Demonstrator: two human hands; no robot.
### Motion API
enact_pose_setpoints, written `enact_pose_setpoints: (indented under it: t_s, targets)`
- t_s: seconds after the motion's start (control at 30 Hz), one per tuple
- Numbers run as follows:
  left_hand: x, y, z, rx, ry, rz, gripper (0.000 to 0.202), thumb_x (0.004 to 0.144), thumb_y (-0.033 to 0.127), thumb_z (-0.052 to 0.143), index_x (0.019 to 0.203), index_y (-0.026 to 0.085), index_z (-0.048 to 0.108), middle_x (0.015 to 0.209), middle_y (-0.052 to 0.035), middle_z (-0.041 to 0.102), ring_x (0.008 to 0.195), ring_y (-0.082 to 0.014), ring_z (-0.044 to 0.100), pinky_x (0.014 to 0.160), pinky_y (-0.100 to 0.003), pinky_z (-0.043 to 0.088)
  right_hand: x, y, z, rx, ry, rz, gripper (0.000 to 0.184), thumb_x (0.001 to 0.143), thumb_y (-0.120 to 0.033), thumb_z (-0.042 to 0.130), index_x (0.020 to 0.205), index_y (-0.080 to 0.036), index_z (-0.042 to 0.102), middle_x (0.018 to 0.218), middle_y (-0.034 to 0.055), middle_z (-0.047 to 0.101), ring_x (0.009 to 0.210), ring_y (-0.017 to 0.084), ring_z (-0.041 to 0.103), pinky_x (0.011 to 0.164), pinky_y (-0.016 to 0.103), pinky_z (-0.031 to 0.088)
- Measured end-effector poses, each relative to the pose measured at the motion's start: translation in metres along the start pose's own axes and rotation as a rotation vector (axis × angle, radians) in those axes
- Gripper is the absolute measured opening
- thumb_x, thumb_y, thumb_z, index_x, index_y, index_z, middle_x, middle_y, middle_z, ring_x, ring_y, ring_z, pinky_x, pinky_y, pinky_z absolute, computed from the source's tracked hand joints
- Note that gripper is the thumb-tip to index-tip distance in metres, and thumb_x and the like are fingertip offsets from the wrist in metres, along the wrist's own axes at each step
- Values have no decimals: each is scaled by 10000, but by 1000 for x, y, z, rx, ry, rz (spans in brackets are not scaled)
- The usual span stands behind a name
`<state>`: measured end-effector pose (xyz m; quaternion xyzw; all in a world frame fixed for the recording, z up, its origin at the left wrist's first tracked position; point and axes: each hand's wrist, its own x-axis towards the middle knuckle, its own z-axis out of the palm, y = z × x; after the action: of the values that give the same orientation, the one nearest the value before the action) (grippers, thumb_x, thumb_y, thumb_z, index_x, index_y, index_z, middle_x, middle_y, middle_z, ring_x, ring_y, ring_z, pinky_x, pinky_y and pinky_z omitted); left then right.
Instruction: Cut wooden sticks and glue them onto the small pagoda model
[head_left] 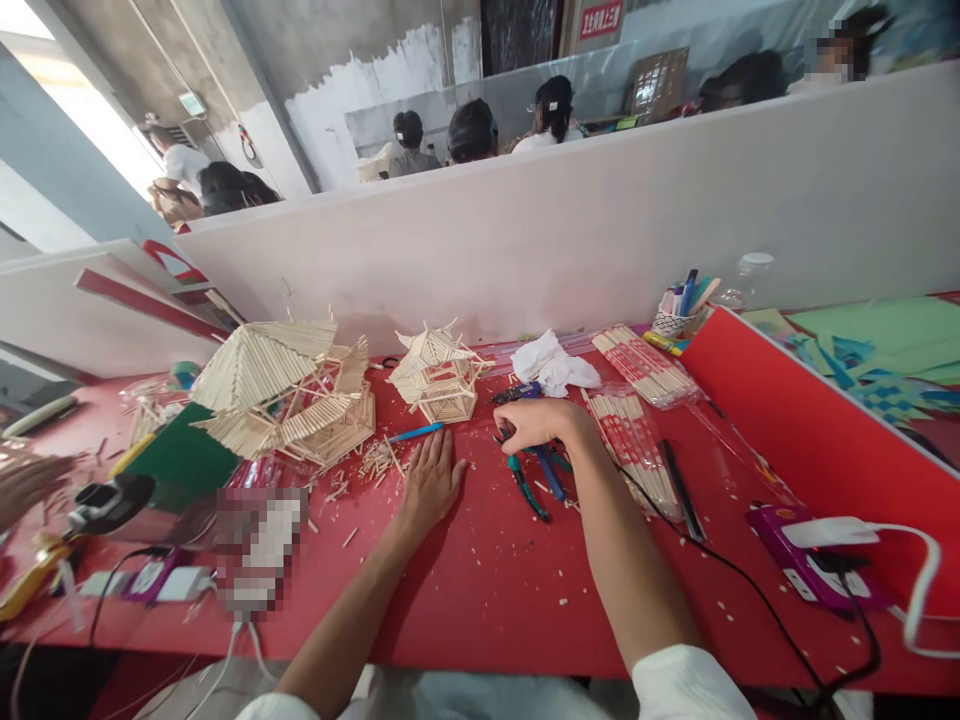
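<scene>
My left hand (pixel 429 480) lies flat and open on the red table (pixel 487 580), fingers pointing at a blue pen (pixel 416 432) and loose wood scraps. My right hand (pixel 536 420) is curled, palm down, over a pile of small pliers and cutters with green and blue handles (pixel 534 480); its fingertips are on the tools, though the exact grip is hidden. A small stick-built pavilion model (pixel 439 375) stands just beyond both hands. A larger stick pavilion (pixel 281 390) stands to the left.
Packs of chopsticks (pixel 637 420) lie right of my hand, with a crumpled white tissue (pixel 553 365) behind. A cup of pens (pixel 675 310) and a red divider (pixel 787 420) stand at the right. A purple device with cables (pixel 814 560) sits front right. People sit beyond the white partition (pixel 600 200).
</scene>
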<state>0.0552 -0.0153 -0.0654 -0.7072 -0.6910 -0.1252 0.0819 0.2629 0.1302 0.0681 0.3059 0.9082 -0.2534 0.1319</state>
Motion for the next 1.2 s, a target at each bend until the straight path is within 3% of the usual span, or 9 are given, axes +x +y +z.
enact_pose_setpoints:
  t_s: [0.23,0.33,0.47,0.57,0.87,1.2]
  targets:
    - [-14,-22,-9,108,1,-63,636,1038,508,345,1464,61,497,1472,-245,553,1390,-381,504,1183,-554,349,2,2,1,6,2,-5,272,713,-361,680,915,-237,545,933,15,669,773,191,595,566,282,321]
    - [-8,-11,-7,71,-8,-19,645,1042,525,332,1486,80,475,1511,-228,519,1437,-359,460,1194,-527,349,2,1,0,-2,-6,-6,270,719,-365,674,915,-235,541,938,17,667,773,191,593,562,281,324]
    - [8,20,2,-15,-69,158,673,1051,545,295,1541,96,398,1597,-173,427,1499,-305,381,1223,-465,330,3,1,1,-20,-3,-2,267,729,-365,670,920,-230,543,946,24,670,781,193,590,565,280,329]
    - [17,35,7,-34,-84,160,673,1057,537,276,1537,84,401,1600,-168,423,1499,-314,380,1210,-475,346,3,2,2,-21,4,-6,281,734,-367,668,950,-229,552,950,22,672,780,190,590,571,276,333]
    - [12,20,-5,-4,-32,146,569,1069,484,277,1484,148,476,1501,-139,556,1412,-284,494,1196,-463,354,1,4,2,-11,12,-2,279,720,-373,667,923,-234,536,935,13,655,770,186,576,565,275,335]
    - [23,21,-3,58,-57,189,614,1063,507,290,1492,102,463,1491,-175,547,1395,-302,486,1183,-455,353,4,6,3,-3,11,-17,256,722,-364,671,895,-237,531,908,8,653,745,179,578,553,274,320]
